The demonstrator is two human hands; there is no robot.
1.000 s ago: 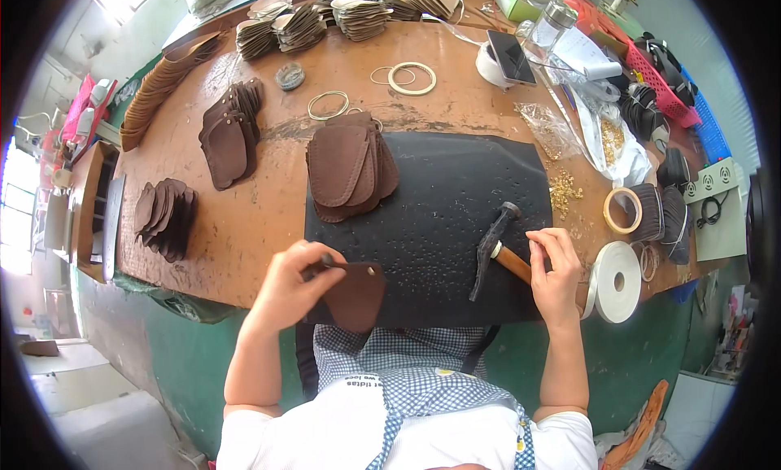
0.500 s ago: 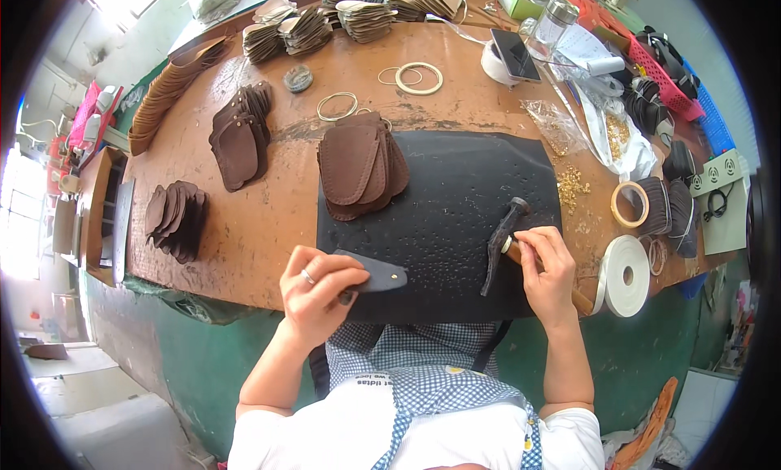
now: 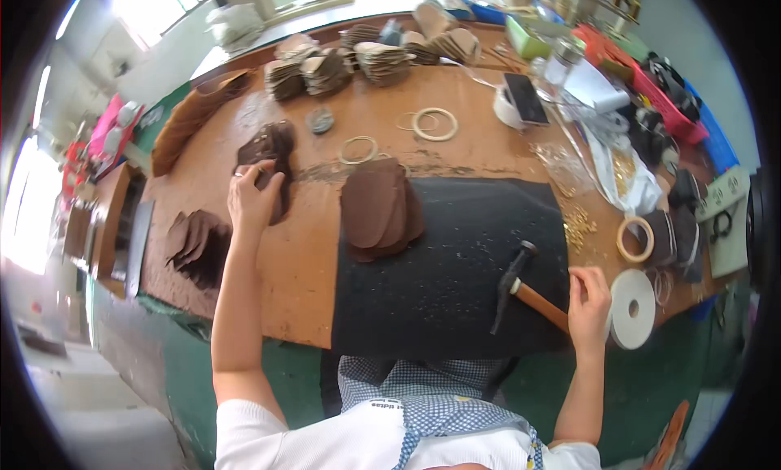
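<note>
My left hand is bent over a pile of brown leather pieces at the left, its fingers closed on a piece there; the hand hides most of that piece. By the mat's right edge my right hand has thumb and fingertips drawn together, and whatever they may hold is too small to make out. A hammer with a wooden handle lies on the black mat, the handle's end close to my right hand. Another stack of brown leather pieces rests on the mat's far left corner.
Small gold-coloured metal parts lie scattered beyond my right hand. Beside it stands a white tape roll, with a ring of tape farther off. More leather pieces sit at the left. A phone and stacked pieces line the far side.
My left hand has gone from the mat's near edge to the left pile, carrying the riveted leather piece. My right hand has let go of the hammer and moved right. The view has shifted.
</note>
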